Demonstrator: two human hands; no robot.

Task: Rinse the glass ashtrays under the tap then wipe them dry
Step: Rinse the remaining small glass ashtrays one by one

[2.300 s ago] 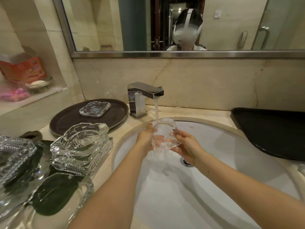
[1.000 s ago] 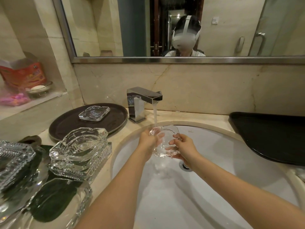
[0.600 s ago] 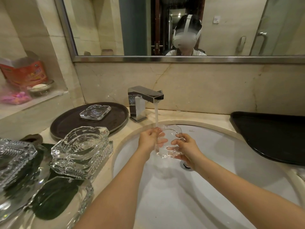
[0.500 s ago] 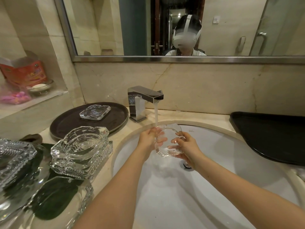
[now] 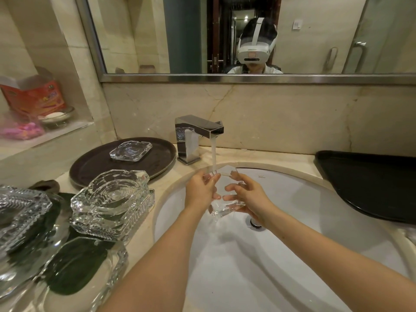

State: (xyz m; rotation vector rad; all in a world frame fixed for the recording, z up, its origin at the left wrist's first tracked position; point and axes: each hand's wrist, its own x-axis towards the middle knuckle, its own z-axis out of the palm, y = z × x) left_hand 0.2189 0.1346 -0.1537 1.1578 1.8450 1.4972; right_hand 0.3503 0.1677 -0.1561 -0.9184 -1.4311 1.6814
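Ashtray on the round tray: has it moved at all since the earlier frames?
No. The ashtray sits at the same spot on the dark round tray, left of the tap, as before; only the camera shifted slightly.

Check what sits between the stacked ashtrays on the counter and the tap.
Head view: the round dark tray lies between the stacked ashtrays and the tap, carrying one flat glass ashtray. Bare counter fills the rest.

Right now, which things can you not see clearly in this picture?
Head view only:
- Held ashtray: clear glass, partly hidden by the left hand and right hand.
- Sink drain: mostly behind the right hand.
- Near ashtrays: cut off by the left edge.
- Red box: print too small.
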